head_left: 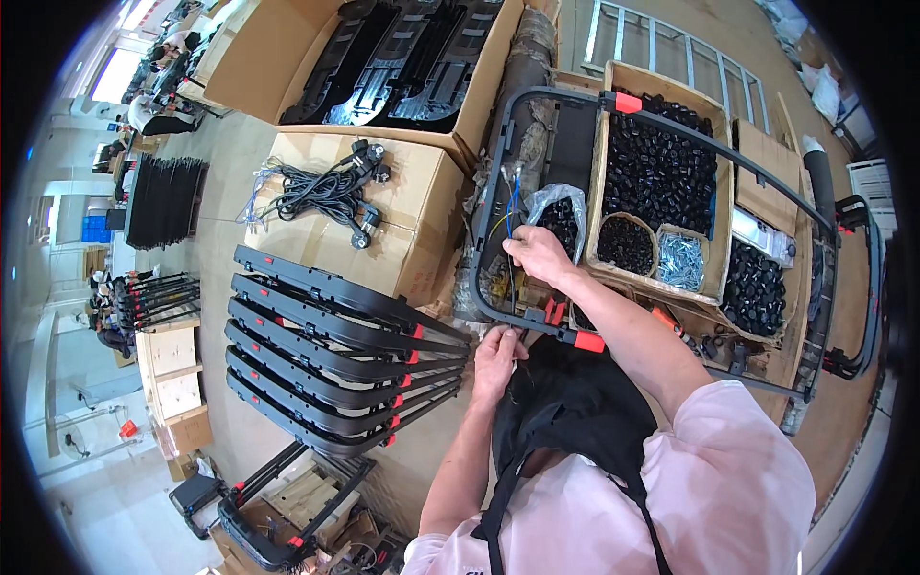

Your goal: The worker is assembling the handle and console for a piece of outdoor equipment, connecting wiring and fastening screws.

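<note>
Before me lies a black tubular frame (671,125) with red end pieces, resting across the work surface. My right hand (541,254) is closed in a pinch on a black power cord (512,287) inside the left end of the frame. Bare-ended blue and yellow-green wires (513,196) stick up just beyond those fingers. At the frame's near left corner, my left hand (498,359) has its fingers pressed together against the tube. What it grips there is hidden. A clear bag of small black parts (558,213) sits beside my right hand.
Wooden bins hold black plastic parts (656,163) and silver screws (679,259). To the left, similar black frames (316,335) are stacked beside a cardboard box (412,230) with coiled power cords (331,192) on top. An open carton (460,144) of black panels stands behind.
</note>
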Motion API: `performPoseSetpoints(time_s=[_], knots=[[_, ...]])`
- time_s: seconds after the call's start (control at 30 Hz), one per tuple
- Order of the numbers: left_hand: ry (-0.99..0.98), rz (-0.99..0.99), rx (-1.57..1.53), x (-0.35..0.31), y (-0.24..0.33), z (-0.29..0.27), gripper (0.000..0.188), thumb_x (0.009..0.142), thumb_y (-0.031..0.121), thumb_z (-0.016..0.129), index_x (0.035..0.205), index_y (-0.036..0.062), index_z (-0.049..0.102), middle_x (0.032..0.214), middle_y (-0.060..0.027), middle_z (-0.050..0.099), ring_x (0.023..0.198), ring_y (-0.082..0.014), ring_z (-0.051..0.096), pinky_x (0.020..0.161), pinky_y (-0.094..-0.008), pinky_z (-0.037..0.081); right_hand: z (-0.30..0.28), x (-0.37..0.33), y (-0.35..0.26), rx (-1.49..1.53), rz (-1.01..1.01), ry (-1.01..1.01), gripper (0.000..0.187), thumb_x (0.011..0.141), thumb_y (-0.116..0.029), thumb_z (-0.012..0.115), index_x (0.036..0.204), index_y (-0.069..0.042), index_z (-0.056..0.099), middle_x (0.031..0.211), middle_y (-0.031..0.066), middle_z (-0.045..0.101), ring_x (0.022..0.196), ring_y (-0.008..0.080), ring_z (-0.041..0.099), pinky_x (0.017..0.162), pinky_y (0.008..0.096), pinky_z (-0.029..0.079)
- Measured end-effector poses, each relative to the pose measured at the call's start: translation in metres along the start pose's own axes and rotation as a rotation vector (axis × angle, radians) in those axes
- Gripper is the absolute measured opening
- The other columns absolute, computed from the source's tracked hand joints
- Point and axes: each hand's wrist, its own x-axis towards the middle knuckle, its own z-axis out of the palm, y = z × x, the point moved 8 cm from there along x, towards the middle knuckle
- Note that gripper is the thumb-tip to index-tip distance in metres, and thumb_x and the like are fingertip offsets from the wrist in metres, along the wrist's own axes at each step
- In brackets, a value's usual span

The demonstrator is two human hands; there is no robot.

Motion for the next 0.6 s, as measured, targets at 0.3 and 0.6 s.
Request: performPoseSetpoints(time_s=[0.3,0.6], knots=[[-0.024,-0.042,-0.215,0.012,0.000,0.008,0.021,0.112,0.018,0.057,0.110,-0.0001,0.068,0.098,-0.0101,0.076,0.081,-0.0157,0.071,0.079,-0.0314,0.059,0.006,0.006,-0.005,-0.148,-0.042,-0.003,0.032,0.102,-0.030,0.065,0.088,-0.001,0.066,0.069,0.0019,0.060,0.052,0.0102,0.050,0.049,0.0313,0.040],[-0.062,-0.065,-0.382,0.016,-0.004,0.007,0.018,0.109,0.018,0.058,0.119,0.0036,0.064,0.108,-0.0083,0.075,0.082,-0.0160,0.072,0.076,-0.0294,0.058,-0.116,0.005,-0.043,-0.800,-0.138,0.234,0.021,0.090,-0.020,0.070,0.106,-0.009,0.079,0.102,0.0162,0.079,0.095,0.0378,0.075,0.088,0.0461,0.059]])
